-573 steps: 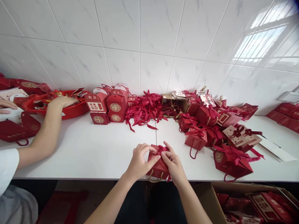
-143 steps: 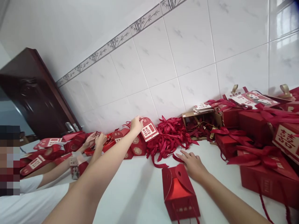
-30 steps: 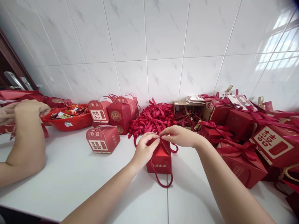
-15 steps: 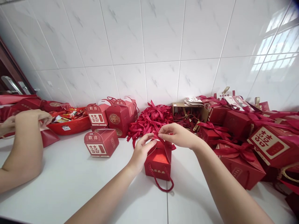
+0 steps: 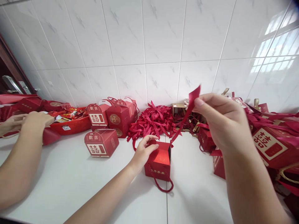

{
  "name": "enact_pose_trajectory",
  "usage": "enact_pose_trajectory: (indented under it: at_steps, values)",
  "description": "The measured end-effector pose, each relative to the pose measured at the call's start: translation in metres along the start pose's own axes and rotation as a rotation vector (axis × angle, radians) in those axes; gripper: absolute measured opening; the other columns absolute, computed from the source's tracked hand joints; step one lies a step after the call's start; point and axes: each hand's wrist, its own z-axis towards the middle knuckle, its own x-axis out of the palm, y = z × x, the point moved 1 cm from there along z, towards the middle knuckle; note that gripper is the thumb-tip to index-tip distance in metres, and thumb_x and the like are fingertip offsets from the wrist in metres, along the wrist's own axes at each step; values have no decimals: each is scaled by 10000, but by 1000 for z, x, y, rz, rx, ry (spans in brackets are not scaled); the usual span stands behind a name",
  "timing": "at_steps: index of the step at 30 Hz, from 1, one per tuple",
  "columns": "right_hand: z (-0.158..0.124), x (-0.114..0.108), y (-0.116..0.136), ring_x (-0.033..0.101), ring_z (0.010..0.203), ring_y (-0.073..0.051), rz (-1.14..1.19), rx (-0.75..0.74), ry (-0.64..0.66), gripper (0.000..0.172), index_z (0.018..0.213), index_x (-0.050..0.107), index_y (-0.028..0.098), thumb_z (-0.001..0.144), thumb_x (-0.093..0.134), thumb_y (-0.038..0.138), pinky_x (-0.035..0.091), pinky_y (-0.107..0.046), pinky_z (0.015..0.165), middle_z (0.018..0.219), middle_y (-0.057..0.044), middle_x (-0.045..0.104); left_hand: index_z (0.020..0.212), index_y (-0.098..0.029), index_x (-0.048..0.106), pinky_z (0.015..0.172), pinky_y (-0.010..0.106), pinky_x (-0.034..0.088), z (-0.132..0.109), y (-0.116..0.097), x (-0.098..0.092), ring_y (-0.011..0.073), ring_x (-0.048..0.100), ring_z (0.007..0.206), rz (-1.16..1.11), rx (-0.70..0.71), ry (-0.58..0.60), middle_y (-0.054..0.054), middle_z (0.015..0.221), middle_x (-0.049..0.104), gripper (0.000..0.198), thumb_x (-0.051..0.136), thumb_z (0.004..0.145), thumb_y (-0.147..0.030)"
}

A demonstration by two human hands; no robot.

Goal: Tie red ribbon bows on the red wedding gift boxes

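A small red gift box with gold characters and a twisted red rope handle stands on the white table in front of me. My left hand is closed on its upper left side, thumb and fingers pinching around the top edge. Up to the right, my right hand pinches one end of a red ribbon between thumb and fingers. The ribbon runs down taut and slanting to the right side of the box top. Where it passes at the box's left is partly hidden by my left hand.
Behind the box lies a heap of red ribbons. Lidded red boxes stand to the left, beside a red basket of wrapped sweets. Ribboned boxes pile up at right. Another person's arms work at far left.
My right hand has moved up and right from the box top, drawing the ribbon end out with it. The box top now stands more open. My left hand stays at the box.
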Motion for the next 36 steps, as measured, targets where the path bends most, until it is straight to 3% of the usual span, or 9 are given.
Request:
enact_pose_trajectory:
  at_steps: [4,9,16,21,25,29,36]
  values:
    - [-3,-13,21,600,722,-131,75,-87,-102,100,769,644,222,848,582,223,501,-269,673,756,2,608,927,-215,589,695,273,436,0,1,1,161,586,779,-34,-8,23,4,896,630,219,608,721,-288]
    - [-6,-33,39,608,720,-128,146,-123,-197,131,759,607,236,864,532,213,490,-285,715,751,17,599,906,-206,597,687,246,431,0,-1,4,163,580,838,-92,11,15,1,947,614,195,597,726,-281]
    - [-6,-40,41,577,698,-161,463,-60,-113,157,710,569,241,850,498,231,475,-294,639,728,-8,586,805,-210,654,835,349,448,0,-3,8,256,566,1002,-193,93,-67,44,935,659,177,496,736,-252]
    - [1,-22,18,489,575,-108,415,133,134,156,671,563,193,808,517,251,399,-249,570,682,4,560,773,-250,667,882,425,460,5,2,6,276,605,992,-392,35,-50,25,887,704,225,443,751,-261]
    - [3,-1,-17,446,598,-105,146,367,386,162,707,573,174,780,569,318,342,-236,576,653,20,512,795,-246,678,886,428,472,6,5,4,275,616,1004,-466,19,-57,17,878,720,273,408,760,-268]
    - [-1,21,-49,386,575,-96,-84,505,667,167,675,568,174,758,549,319,295,-243,558,634,36,479,802,-246,679,836,404,490,7,7,4,265,631,973,-523,30,-68,5,849,723,289,393,762,-261]
    - [-15,50,-74,273,474,-85,-257,619,832,198,550,376,196,705,489,244,191,-253,463,522,63,315,798,-244,674,784,378,491,5,8,5,275,609,999,-479,68,-47,-2,896,716,298,378,766,-256]
